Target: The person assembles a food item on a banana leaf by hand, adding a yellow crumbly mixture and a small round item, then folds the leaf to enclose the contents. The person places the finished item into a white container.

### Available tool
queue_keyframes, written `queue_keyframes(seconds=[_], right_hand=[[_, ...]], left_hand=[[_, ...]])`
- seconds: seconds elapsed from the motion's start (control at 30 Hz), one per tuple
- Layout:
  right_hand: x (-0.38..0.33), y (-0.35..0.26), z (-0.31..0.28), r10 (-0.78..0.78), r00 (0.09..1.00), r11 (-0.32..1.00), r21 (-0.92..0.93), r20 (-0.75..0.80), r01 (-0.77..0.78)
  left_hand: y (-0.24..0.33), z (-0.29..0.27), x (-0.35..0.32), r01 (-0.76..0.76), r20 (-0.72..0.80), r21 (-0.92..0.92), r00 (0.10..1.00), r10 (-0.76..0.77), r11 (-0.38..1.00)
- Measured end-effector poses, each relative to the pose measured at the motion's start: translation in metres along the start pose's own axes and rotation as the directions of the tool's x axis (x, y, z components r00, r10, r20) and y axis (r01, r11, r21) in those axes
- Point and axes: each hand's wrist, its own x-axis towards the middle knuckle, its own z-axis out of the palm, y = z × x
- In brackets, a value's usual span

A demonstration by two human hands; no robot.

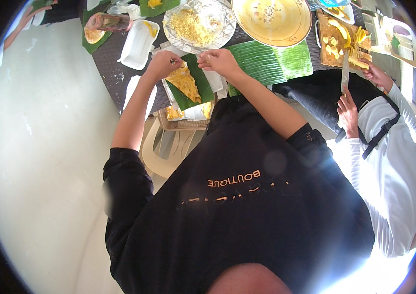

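The person in the black shirt leans over the dark counter [119, 78] with both hands up at twelve o'clock. The left hand [161, 64] has its fingers curled in, the grip pinching something small and dark at the fingertips; what it is I cannot tell. The right hand [220, 61] sits just beside it at three o'clock of the left, its fingertips drawn together as though nipping the same small thing, though I cannot tell whether they touch it. Both hands hover over the near banana leaf piece [195, 81], which lies on the counter edge straight ahead of the person, carrying a strip of yellow mash [184, 82] along its middle.

At one o'clock of the hands a wider banana leaf [266, 61] lies flat. Beyond it stands a big yellow bowl [271, 19], and at eleven o'clock of that a glass plate [217, 34] heaped with pale grated shreds [190, 24]. A white foam tray [139, 41] rests at ten o'clock of the left hand, with another leaf parcel [93, 36] farther out.

Off at two o'clock a second person in a white sleeve [389, 147] holds a knife [345, 73] beside a wooden cutting board [332, 49] strewn with yellow fruit slices [340, 32]. Under the counter edge, at six o'clock of the leaf, a cream plastic chair [168, 147] shows.
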Motion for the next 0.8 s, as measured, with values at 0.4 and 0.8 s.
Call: queue_keyframes(seconds=[0.4, 0.8], right_hand=[[0.0002, 0.003, 0.0011, -0.006, 1.0, 0.999, -0.036, -0.004, 0.006], [-0.0023, 0.0065, 0.0041, 0.011, 1.0, 0.993, -0.119, 0.02, -0.008]], left_hand=[[0.0, 0.0023, -0.0011, -0.024, -0.025, 0.018, 0.999, 0.025, 1.0], [0.0081, -0.0055, -0.0026, 0.008, -0.024, 0.04, 1.0, -0.007, 0.999]])
